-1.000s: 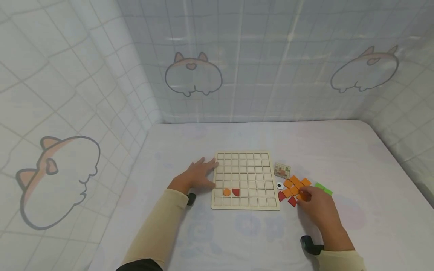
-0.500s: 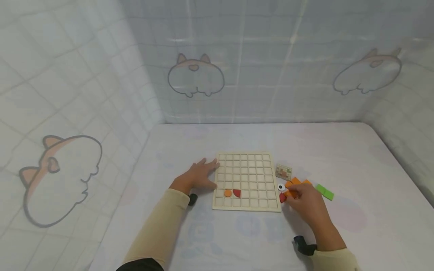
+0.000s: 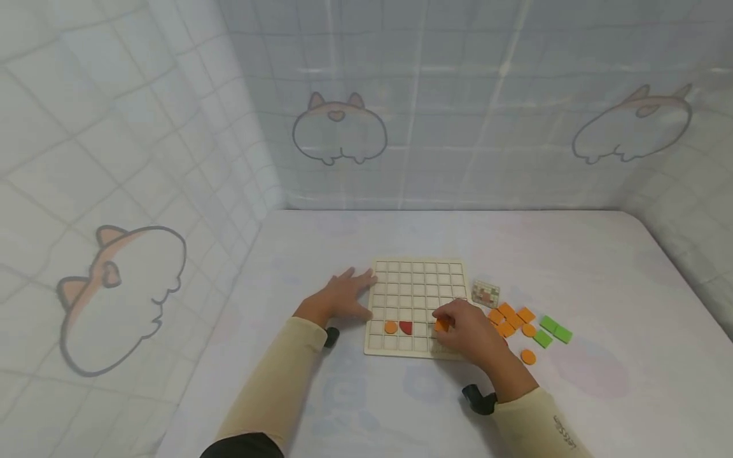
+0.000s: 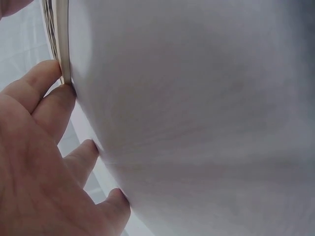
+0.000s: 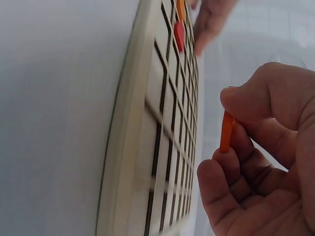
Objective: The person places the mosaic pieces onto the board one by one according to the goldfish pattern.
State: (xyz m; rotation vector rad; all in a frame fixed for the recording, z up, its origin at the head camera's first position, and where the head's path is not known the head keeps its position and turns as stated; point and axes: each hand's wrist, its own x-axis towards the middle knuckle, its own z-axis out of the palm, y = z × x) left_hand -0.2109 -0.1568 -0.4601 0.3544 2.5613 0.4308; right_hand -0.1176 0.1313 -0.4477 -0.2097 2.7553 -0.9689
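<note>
A pale wooden grid board (image 3: 395, 286) lies on the table, with an orange disc (image 3: 390, 327) and a red quarter-round tile (image 3: 405, 327) in neighbouring cells near its front left. My left hand (image 3: 340, 296) is spread at the board's left edge, fingertips touching the rim in the left wrist view. Over the board's front right part, my right hand (image 3: 472, 334) pinches an orange tile (image 5: 227, 132) between thumb and fingers. The right wrist view shows that tile edge-on and raised off the board, so its outline cannot be told.
Right of the board lie several orange square tiles (image 3: 506, 310), orange discs such as the near one (image 3: 528, 357), and green square tiles (image 3: 548, 324). A small patterned card (image 3: 485, 293) sits by the board's right edge. Tile-patterned walls (image 3: 458, 127) enclose the table (image 3: 601, 273).
My right hand has picked an orange tile from the pile and carried it left over the board. The pieces it covered now show. My left hand has stayed at the board's edge.
</note>
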